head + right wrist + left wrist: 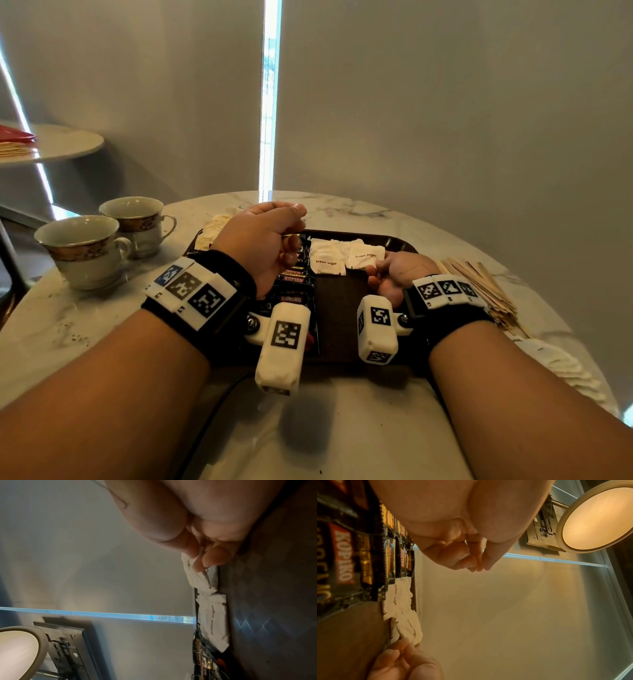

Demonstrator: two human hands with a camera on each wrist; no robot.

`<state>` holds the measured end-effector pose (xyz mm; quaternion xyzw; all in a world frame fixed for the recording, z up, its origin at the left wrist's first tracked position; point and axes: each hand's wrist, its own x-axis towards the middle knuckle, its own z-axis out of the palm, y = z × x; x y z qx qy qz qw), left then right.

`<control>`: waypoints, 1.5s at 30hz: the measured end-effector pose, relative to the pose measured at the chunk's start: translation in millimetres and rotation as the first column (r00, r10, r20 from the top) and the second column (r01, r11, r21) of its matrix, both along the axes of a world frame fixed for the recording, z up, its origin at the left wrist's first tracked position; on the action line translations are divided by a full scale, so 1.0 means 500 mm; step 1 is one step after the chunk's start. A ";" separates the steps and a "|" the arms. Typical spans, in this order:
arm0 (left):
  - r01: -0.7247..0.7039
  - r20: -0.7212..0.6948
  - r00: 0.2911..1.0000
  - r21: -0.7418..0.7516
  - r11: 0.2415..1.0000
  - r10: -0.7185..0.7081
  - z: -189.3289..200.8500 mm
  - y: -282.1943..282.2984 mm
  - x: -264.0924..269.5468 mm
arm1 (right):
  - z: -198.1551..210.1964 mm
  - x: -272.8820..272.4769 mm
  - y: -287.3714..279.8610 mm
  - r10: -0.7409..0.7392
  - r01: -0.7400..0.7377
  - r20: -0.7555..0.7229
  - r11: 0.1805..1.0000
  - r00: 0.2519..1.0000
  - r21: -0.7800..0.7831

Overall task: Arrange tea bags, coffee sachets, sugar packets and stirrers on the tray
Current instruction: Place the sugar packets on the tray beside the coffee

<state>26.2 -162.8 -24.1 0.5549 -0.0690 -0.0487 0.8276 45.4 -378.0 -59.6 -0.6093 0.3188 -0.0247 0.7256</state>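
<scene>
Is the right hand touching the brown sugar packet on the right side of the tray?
Touching. In the right wrist view, fingertips of the right hand pinch the edge of the brown sugar packet; the left wrist view shows this too.

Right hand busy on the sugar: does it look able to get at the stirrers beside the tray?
Probably yes. The stirrers lie uncovered on the table just outside the right hand, but it must first let go of the sugar packet.
</scene>
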 end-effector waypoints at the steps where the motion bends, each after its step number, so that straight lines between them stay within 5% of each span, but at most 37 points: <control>1: 0.000 -0.002 1.000 0.004 1.000 0.000 0.000 0.000 0.000 | -0.001 0.000 0.001 0.004 -0.004 -0.002 1.000 1.000 -0.014; 31: 0.018 -0.009 1.000 0.011 1.000 -0.018 -0.005 0.001 0.007 | 0.010 -0.013 0.006 0.076 -0.078 -0.019 0.989 0.997 -0.124; 45: 0.019 -0.009 1.000 -0.002 1.000 -0.019 -0.006 0.002 0.009 | 0.016 -0.024 0.012 -0.042 0.047 0.053 0.995 0.998 -0.087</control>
